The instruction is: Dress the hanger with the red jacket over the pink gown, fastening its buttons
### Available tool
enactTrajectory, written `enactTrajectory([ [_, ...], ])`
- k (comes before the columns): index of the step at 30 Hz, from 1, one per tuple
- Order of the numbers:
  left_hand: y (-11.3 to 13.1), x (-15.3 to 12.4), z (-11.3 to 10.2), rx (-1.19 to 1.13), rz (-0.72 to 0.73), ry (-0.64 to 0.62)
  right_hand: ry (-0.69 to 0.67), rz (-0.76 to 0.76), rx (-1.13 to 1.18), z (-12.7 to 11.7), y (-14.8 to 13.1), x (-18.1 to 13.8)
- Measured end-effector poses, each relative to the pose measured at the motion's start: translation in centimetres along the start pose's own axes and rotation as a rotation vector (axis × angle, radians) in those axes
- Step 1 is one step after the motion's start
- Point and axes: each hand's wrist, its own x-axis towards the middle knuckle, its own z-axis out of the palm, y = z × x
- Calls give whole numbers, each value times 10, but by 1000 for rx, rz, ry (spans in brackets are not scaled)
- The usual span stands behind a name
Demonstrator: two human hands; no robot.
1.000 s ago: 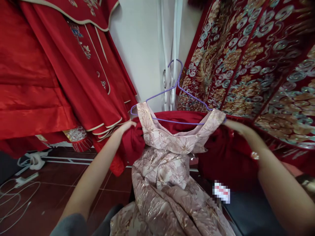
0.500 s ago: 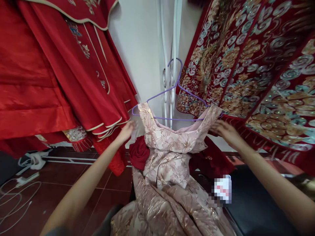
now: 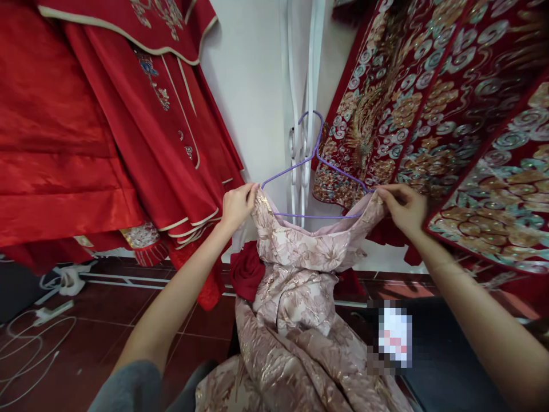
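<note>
The dress is at centre on the hanger, its skirt bunched on the near side. The left hand pinches the left strap between thumb and fingers; the right hand pinches the right strap. An uneven pull could slide either strap off, and the skirt's weight could drag the dress crooked. Whether the hook catches the poles is unclear; loose, it could tip.
</note>
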Motion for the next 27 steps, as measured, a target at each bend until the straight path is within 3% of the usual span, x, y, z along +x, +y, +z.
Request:
enactTrajectory([
  [7,-15,-7,-14,75,-107,27,215,178,-46,-10,11,-12],
  [11,-25,-37,-21,174,-193,52,242,266,-177,-20,16,-50],
  [14,-31,-69,-17,109,-256,-37,313,319,-110,-18,20,-81],
  [18,-27,-98,4,-326,-428,-254,351,458,61,-11,24,-113],
  [21,-14,-96,27,-819,-587,-352,292,582,210,-8,18,-124],
  [24,3,-74,53,-1219,-708,-303,256,605,265,-8,3,-125],
  [27,16,-43,75,-1437,-824,-176,246,578,249,-10,-10,-122],
])
